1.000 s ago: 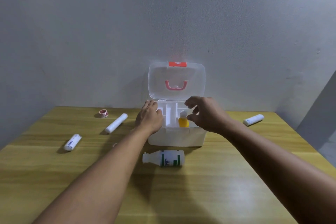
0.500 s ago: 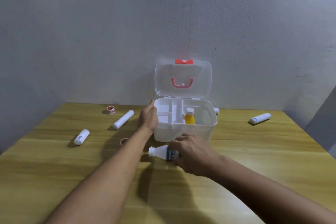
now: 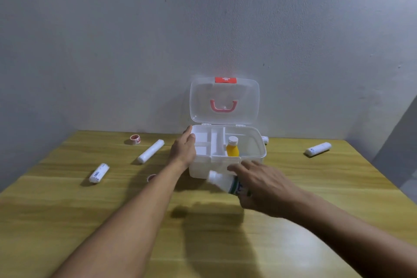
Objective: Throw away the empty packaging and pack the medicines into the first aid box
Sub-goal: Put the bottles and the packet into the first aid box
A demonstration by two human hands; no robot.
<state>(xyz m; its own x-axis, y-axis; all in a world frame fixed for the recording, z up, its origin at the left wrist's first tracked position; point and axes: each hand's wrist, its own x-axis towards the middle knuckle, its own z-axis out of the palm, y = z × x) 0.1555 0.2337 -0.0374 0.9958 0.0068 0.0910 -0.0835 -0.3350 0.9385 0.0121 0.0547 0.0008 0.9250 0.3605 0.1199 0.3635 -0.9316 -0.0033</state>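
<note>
A white first aid box point(image 3: 252, 156) stands open on the wooden table, its clear lid with a pink handle upright against the wall. An orange bottle point(image 3: 232, 147) with a white cap stands inside, beside a white divider tray. My left hand point(image 3: 183, 149) rests flat against the box's left side. My right hand point(image 3: 262, 184) grips a white bottle with a green label point(image 3: 222, 181), tilted and lifted just in front of the box, cap pointing left.
White rolls lie on the table: two at the left point(image 3: 98, 172) point(image 3: 150, 151), one at the right point(image 3: 318, 148), another end showing behind the box point(image 3: 265, 139). A tape roll point(image 3: 135, 139) sits at the back left; a small ring point(image 3: 150, 177) peeks by my left forearm.
My right hand left the box, came down on the white bottle lying in front of it, and has lifted it off the table. My left hand stayed at the box's left side.
</note>
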